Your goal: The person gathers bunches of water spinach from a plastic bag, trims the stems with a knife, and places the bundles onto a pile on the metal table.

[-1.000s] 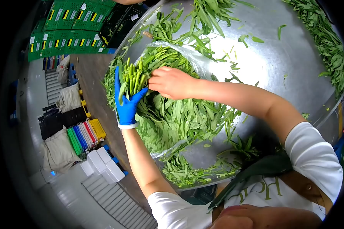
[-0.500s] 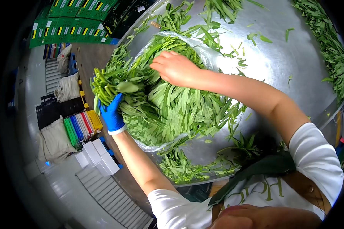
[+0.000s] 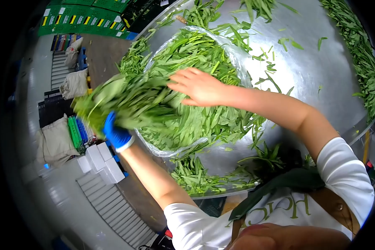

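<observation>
My left hand [image 3: 117, 132], in a blue glove, is closed around the stem end of a leafy green bunch [image 3: 129, 100]. The bunch is blurred and stretches from the glove across the left part of a clear plastic bag [image 3: 239, 56]. Many cut greens [image 3: 200, 121] fill the bag, which lies open on a metal table. Over the middle of the bag, my bare right hand [image 3: 198, 86] has its fingers spread, with the leaf tips of the bunch close to them. Nothing is held in it.
Loose greens [image 3: 191, 177] lie along the near edge of the metal table [image 3: 296, 71], and a long row of greens [image 3: 360, 54] lines its right side. Green crates [image 3: 81, 18] stand at the upper left. White boxes [image 3: 100, 160] and cloth sacks [image 3: 56, 141] are at the left.
The bunch has swung left and now lies more level, its leaves clear of the pile. My left hand moved slightly left and down. My right hand shifted slightly right and down, its fingers now spread.
</observation>
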Available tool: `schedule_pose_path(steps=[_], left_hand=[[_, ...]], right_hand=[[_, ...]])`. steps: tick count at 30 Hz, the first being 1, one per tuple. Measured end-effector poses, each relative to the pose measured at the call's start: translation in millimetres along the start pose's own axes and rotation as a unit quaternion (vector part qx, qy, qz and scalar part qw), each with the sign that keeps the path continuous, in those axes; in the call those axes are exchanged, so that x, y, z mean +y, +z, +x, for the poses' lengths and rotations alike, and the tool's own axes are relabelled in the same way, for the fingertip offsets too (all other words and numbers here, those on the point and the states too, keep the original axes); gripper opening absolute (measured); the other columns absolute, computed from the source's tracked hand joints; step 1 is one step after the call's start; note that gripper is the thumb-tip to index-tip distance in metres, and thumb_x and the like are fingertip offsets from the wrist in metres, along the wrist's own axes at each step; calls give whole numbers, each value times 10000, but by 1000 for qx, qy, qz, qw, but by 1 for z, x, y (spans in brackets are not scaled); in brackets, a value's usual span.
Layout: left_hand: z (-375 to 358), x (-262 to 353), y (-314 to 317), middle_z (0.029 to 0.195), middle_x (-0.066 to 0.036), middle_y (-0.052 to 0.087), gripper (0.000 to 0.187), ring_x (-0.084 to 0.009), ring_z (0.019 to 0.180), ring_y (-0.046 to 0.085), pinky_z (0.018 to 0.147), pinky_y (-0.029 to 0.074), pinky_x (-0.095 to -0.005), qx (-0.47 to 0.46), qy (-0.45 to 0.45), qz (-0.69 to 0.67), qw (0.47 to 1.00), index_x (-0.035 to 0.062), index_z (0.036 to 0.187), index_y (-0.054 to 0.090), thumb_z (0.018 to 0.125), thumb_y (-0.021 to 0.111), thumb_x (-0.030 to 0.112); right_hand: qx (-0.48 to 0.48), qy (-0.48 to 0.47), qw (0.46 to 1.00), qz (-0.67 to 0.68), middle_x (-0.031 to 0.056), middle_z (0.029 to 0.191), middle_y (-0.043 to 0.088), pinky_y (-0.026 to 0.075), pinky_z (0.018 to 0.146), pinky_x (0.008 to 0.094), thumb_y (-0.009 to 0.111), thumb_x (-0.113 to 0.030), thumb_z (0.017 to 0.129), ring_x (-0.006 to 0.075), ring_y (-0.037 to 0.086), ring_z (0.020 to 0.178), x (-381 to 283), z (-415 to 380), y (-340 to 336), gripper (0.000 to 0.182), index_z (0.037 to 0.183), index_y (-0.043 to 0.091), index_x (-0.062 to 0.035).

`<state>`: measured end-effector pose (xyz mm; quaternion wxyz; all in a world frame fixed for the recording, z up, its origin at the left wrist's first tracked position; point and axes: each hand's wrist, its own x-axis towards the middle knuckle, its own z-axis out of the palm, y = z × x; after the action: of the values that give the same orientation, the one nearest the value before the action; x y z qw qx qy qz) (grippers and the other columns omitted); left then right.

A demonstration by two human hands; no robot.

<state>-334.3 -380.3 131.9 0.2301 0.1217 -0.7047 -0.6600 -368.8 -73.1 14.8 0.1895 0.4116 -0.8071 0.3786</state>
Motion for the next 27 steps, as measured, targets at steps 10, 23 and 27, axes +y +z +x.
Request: schedule_pose_path(steps=[10, 23, 27], left_hand=[[-107, 54, -95, 1330, -173, 521, 569, -357, 1205, 506, 1039, 382, -540, -4, 191, -276, 942, 72, 1345, 489, 853, 488, 356], [-220, -2, -47, 1300, -149, 554, 562, -343, 1180, 532, 1019, 403, -545, 6, 77, -404, 911, 98, 1329, 512, 859, 496, 406], [-246, -3, -15, 1272, -99, 586, 589, -306, 1176, 544, 1028, 401, -531, -25, 37, -482, 875, 137, 1327, 523, 830, 547, 453]], right_hand=[[-68, 50, 996, 21, 132, 1351, 460, 309, 1074, 469, 679, -230, 776, 323, 398, 1283, -30, -68, -34, 542, 1262, 503, -67], [-187, 433, 861, -190, 168, 1298, 460, 385, 1004, 436, 631, 31, 694, 367, 435, 1204, -91, -435, -213, 605, 1268, 447, -17], [-176, 403, 870, -224, 132, 1175, 539, 443, 896, 407, 584, 35, 715, 319, 510, 1097, -91, -454, -211, 539, 1238, 487, -47]])
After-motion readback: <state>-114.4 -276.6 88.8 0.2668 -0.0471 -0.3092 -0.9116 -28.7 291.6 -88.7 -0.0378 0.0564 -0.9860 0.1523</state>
